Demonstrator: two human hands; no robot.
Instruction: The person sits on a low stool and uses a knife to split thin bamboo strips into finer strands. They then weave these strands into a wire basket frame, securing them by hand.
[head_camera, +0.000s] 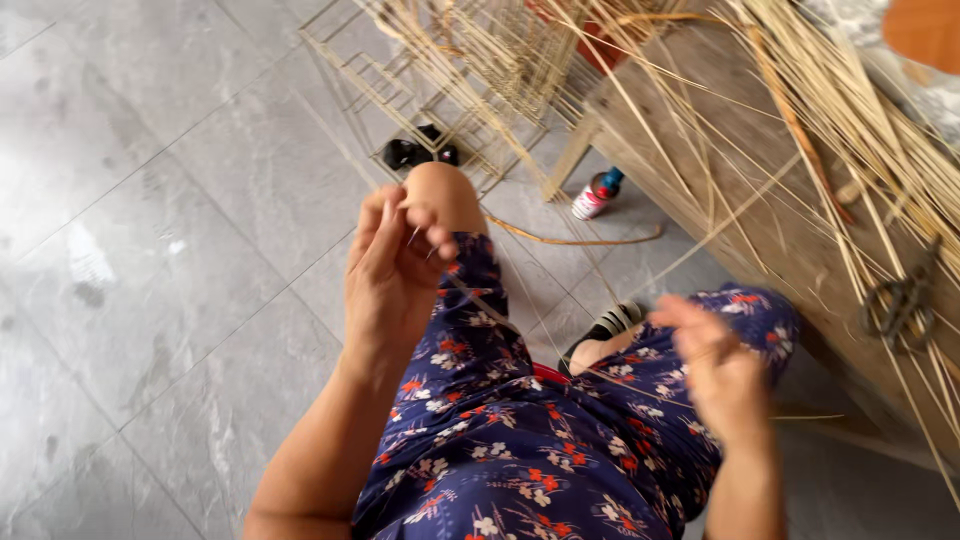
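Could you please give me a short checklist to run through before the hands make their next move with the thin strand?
1. Left hand pinching the thin strand at its fingertips above the knee: ok.
2. Right hand gripping the strand's other end: cannot tell, the hand is blurred.
3. Strand free of kinks between the hands: cannot tell, too thin to follow.
4. Spare straw bundle within reach on the wooden bench: ok.
5. Scissors at hand on the bench: ok.
6. Floor by the feet tidy: not ok, a small bottle and a loose strip lie there.
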